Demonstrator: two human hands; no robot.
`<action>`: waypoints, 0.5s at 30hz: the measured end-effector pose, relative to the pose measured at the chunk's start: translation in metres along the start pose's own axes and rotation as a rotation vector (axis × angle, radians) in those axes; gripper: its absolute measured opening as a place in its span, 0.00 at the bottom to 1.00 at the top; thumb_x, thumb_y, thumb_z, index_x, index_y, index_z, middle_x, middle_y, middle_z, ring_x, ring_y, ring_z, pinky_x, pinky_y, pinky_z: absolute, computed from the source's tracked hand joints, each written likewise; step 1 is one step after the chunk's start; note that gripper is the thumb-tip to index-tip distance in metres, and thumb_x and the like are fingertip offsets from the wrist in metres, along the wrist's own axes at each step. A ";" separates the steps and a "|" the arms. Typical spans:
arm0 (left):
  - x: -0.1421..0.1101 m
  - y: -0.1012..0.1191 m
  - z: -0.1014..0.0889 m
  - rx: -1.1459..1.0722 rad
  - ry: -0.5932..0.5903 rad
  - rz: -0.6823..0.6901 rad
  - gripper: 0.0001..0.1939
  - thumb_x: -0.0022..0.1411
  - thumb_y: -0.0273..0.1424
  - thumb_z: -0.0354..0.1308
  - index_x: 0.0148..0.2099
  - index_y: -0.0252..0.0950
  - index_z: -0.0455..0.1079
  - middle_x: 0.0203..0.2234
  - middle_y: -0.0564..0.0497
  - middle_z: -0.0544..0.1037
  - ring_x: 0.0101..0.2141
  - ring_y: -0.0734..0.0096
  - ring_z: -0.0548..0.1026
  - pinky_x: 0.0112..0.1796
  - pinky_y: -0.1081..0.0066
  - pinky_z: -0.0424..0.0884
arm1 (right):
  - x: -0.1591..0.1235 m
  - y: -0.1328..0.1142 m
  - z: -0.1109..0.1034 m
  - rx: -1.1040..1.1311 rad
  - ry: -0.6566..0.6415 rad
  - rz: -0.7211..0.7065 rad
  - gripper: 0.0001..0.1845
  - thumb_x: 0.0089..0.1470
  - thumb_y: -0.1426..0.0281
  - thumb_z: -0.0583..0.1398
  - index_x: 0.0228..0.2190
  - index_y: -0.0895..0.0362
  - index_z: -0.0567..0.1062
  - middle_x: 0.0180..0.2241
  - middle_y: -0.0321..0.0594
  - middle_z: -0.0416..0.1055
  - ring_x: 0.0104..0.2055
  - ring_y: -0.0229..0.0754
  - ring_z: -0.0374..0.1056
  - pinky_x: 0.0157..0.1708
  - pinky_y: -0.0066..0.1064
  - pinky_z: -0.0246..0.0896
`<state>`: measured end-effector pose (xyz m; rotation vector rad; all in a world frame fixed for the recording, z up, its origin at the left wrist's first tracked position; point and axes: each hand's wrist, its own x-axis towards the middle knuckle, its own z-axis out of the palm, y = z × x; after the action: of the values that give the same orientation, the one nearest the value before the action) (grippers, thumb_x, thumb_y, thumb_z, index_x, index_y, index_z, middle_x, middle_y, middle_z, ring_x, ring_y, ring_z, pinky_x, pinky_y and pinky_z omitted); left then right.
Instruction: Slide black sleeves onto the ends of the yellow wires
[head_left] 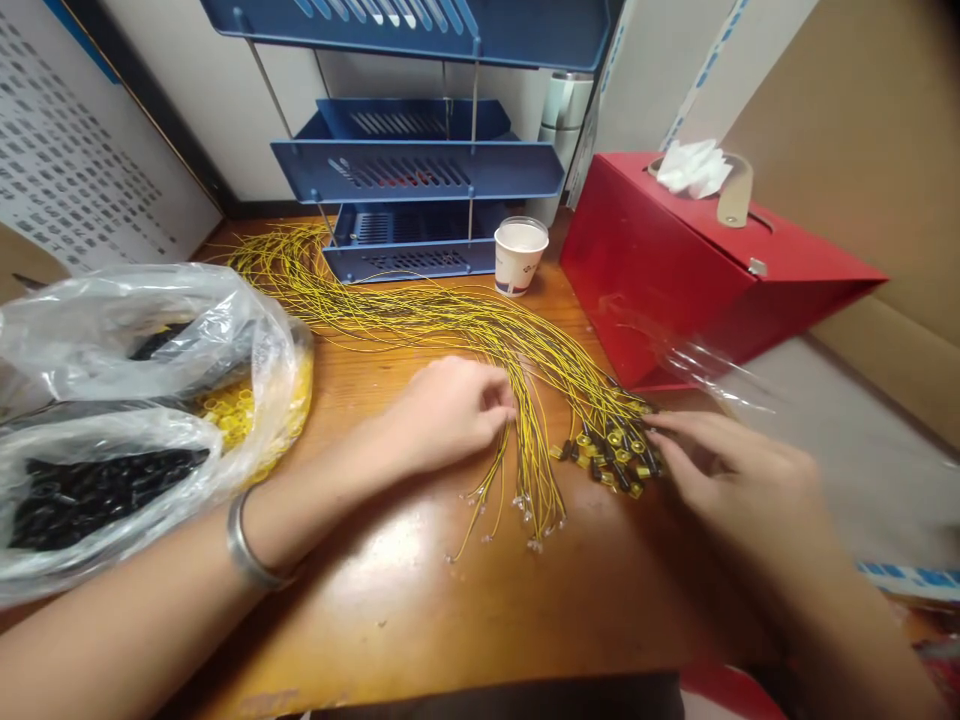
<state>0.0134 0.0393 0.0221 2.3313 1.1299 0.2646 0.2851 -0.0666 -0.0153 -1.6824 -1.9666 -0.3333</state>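
Note:
A long bundle of thin yellow and black wires [450, 315] runs across the table and fans out toward the front. My left hand [465, 410] has its thumb and fingers pinched together at the left edge of the nearer strands, on a wire there. Below it hang bare wire ends with small clear tips [534, 530]. On the right lies a cluster of wire ends fitted with black and yellow caps [615, 455]. My right hand [739, 475] reaches to this cluster from the right, thumb and index finger closing at a wire end; its other fingers are partly hidden.
Clear plastic bags hold black caps [105, 490] and yellow caps [232, 415] on the left. A blue tray rack [416, 172] stands behind, with a paper cup [520, 257] beside it. A red tissue box [660, 260] stands at the right rear of the wooden table [420, 620].

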 end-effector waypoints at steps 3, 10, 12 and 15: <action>-0.015 0.007 0.006 0.043 -0.103 -0.067 0.15 0.59 0.43 0.56 0.29 0.38 0.73 0.24 0.50 0.77 0.24 0.72 0.70 0.27 0.70 0.58 | -0.005 0.003 -0.001 0.014 -0.038 -0.003 0.08 0.56 0.70 0.60 0.37 0.53 0.79 0.38 0.34 0.80 0.38 0.42 0.76 0.38 0.31 0.68; -0.027 0.006 -0.001 0.031 -0.289 -0.131 0.13 0.56 0.43 0.58 0.28 0.40 0.73 0.22 0.53 0.76 0.24 0.72 0.69 0.26 0.70 0.58 | -0.005 -0.002 -0.001 0.017 0.014 0.022 0.09 0.56 0.70 0.61 0.39 0.55 0.79 0.35 0.37 0.80 0.30 0.39 0.75 0.32 0.30 0.68; -0.028 0.004 -0.003 0.034 -0.293 -0.119 0.10 0.56 0.41 0.57 0.29 0.41 0.73 0.22 0.54 0.77 0.24 0.72 0.69 0.26 0.70 0.57 | -0.004 -0.003 0.000 0.020 0.019 0.041 0.09 0.55 0.69 0.61 0.39 0.55 0.79 0.32 0.36 0.80 0.24 0.37 0.72 0.27 0.29 0.66; -0.030 0.004 -0.004 0.077 -0.269 -0.115 0.10 0.57 0.38 0.54 0.29 0.41 0.73 0.23 0.54 0.77 0.23 0.72 0.69 0.25 0.70 0.56 | -0.004 -0.001 0.002 0.032 0.019 0.039 0.07 0.54 0.70 0.61 0.36 0.55 0.79 0.31 0.36 0.79 0.24 0.37 0.71 0.26 0.28 0.66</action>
<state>-0.0044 0.0152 0.0297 2.2740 1.1493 -0.1336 0.2838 -0.0694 -0.0187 -1.6887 -1.9130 -0.3016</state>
